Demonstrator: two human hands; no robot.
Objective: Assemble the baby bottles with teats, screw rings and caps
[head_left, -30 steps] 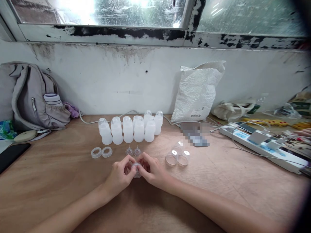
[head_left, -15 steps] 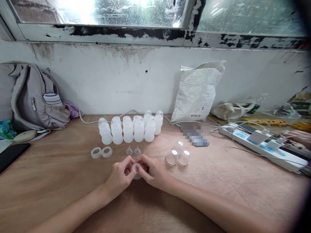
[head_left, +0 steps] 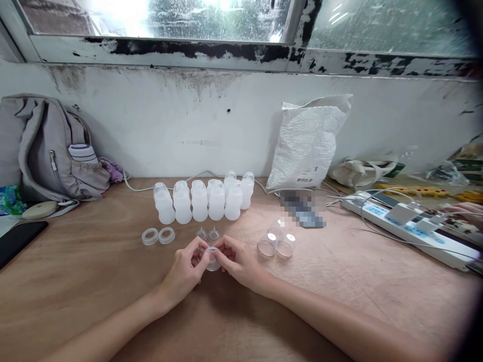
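L hand [head_left: 188,264] and R hand [head_left: 237,265] pinch opposite sides of a clear plastic ring [head_left: 213,266], each grip w/ thumb and fingers, low-centre over the surface [head_left: 94,281], just in front of 2 teats [head_left: 214,235]. Vs. ½ sec ago, it's slightly higher w/ thumbs farther apart; bottles [head_left: 199,203], loose rings [head_left: 166,241] and cups [head_left: 286,247] haven't moved.

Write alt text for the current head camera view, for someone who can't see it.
A person's left hand and right hand pinch a small clear plastic piece at a wooden table. Just beyond are two clear pointed pieces, with two translucent rings to the left, three clear cups to the right and a group of frosted bottles behind.
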